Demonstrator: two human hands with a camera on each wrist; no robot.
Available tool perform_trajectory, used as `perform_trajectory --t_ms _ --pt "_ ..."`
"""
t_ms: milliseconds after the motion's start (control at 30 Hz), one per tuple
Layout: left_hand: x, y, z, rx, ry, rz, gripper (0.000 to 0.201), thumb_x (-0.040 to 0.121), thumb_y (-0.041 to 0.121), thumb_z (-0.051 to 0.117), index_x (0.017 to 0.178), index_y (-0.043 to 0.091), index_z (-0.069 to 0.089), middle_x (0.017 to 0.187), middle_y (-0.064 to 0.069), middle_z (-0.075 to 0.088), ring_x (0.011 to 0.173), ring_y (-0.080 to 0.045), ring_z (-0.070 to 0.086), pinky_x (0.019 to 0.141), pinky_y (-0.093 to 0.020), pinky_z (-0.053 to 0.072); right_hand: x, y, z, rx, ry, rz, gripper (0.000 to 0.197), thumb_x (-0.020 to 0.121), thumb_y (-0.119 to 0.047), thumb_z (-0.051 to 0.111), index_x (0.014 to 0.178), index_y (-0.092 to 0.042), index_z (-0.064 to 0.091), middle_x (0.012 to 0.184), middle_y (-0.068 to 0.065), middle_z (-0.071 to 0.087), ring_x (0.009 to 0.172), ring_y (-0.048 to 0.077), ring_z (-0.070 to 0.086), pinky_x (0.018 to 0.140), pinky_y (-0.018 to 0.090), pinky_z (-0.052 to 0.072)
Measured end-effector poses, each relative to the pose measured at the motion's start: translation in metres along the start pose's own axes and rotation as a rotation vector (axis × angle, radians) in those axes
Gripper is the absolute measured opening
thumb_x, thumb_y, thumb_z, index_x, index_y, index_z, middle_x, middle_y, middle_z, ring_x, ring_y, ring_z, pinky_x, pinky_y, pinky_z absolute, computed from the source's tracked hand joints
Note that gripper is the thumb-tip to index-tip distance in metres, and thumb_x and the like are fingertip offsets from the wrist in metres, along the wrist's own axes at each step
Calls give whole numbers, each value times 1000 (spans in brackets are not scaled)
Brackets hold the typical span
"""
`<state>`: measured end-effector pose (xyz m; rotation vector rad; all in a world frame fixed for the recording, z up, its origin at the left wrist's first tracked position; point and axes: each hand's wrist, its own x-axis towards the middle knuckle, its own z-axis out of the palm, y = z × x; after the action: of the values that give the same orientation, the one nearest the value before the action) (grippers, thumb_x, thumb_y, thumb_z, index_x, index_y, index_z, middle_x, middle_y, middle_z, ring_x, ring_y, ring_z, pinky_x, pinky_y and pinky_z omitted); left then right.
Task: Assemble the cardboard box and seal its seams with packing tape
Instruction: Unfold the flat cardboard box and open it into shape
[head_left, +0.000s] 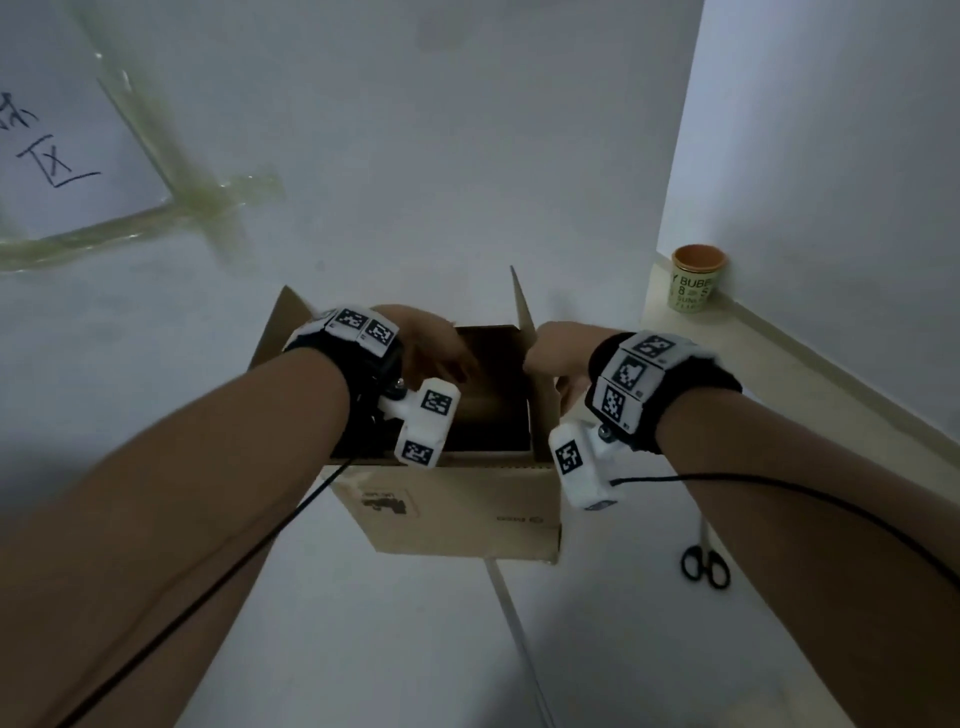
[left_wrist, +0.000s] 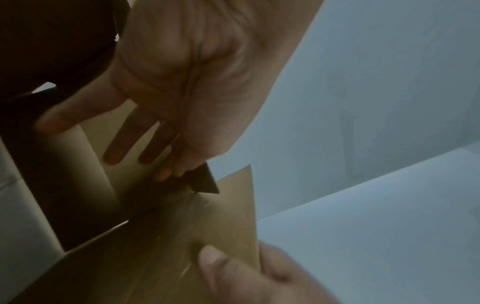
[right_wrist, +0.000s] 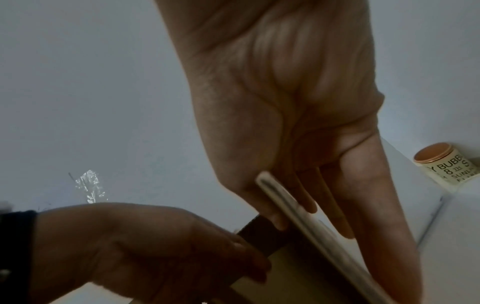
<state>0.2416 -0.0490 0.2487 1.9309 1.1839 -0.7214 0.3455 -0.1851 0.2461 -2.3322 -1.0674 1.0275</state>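
Box (head_left: 457, 504) stands on the white tabletop (head_left: 389, 649), top open, brown card, dark inside; a printed mark shows on its near wall. Landmark for all positions: the box.

Left of the box: a taped paper sheet (head_left: 67, 130) with handwriting lies far left and beyond it, well apart. Open tabletop between them.

At the box: the left flap (head_left: 283, 322) stands up and leans outward. Left hand (head_left: 431, 348) reaches over the opening, fingers straight and loosely spread, tips touching a dark inner flap (left_wrist: 205, 183); it grips nothing. Right flap (head_left: 522, 301) stands upright. Right hand (head_left: 561, 353) pinches that flap at the right wall, thumb inside, fingers (right_wrist: 335, 205) straight along the outside.

Right of the box: scissors (head_left: 705, 564) lie on the tabletop, near, not touching. A paper cup (head_left: 696, 278) stands beyond, on a ledge (head_left: 779, 338) against the wall. The ledge bounds the free room on this side.
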Motion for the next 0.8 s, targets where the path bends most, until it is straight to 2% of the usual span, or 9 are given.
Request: perform_trajectory --t_ms 100,233,333,400,467,533,600,700,800 --pt "21 3 -30 -156 183 99 28 94 26 56 116 9 55 129 -8 55 113 -32 60 97 -52 48 7 3 -4 45 -106 31 40 96 -19 53 131 -1 48 131 18 53 108 38 63 84 43 57" --pt "19 6 -47 -302 276 177 23 93 13 53 115 9 59 105 -10 65 89 -25 64 85 -42 56 11 3 -17 77 -186 32 57 94 -30 58 140 -2 39 138 20 49 99 35 68 89 46 56" --pt "22 11 -51 -349 293 231 25 97 1 38 103 20 53 93 -4 57 80 -19 58 66 -31 49 11 -3 -30 17 -200 -53 50 92 -46 56 118 -3 52 111 9 60 85 22 69 82 34 59" --pt "21 11 -51 -351 291 237 26 97 1 39 109 21 49 105 -8 56 96 -26 62 74 -36 52 11 -13 -33 50 -234 -113 39 94 -46 53 95 -7 56 91 7 61 78 19 66 76 29 59" --pt "26 11 -51 -337 276 251 30 97 3 40 119 19 49 121 -11 55 110 -32 60 82 -43 52 14 -24 -32 86 -288 -155 41 98 -43 47 99 -5 62 92 10 65 84 20 66 81 31 57" --pt "30 9 -51 -357 252 268 35 97 3 39 127 15 50 125 -12 56 104 -29 59 69 -37 54 22 -33 -28 61 -351 -163 41 100 -37 43 115 -6 63 108 9 67 100 22 65 91 34 54" --pt "29 5 -50 -388 216 286 39 94 0 39 126 19 51 114 -11 61 92 -24 58 55 -29 54 35 -39 -24 -32 -443 -130 37 99 -35 46 125 -14 61 121 3 65 115 23 59 100 36 48" --pt "33 -3 -52 -410 198 275 58 91 1 42 143 26 38 109 -9 59 92 -22 54 67 -33 54 54 -40 -20 -123 -563 -48 41 98 -40 46 135 -24 53 134 -1 59 130 23 46 114 41 32" --pt "35 -10 -55 -388 208 249 61 96 5 41 149 31 26 119 -5 53 88 -17 54 61 -29 51 72 -31 -19 -96 -595 21 45 102 -41 34 140 -21 46 143 3 50 133 24 45 116 41 25"
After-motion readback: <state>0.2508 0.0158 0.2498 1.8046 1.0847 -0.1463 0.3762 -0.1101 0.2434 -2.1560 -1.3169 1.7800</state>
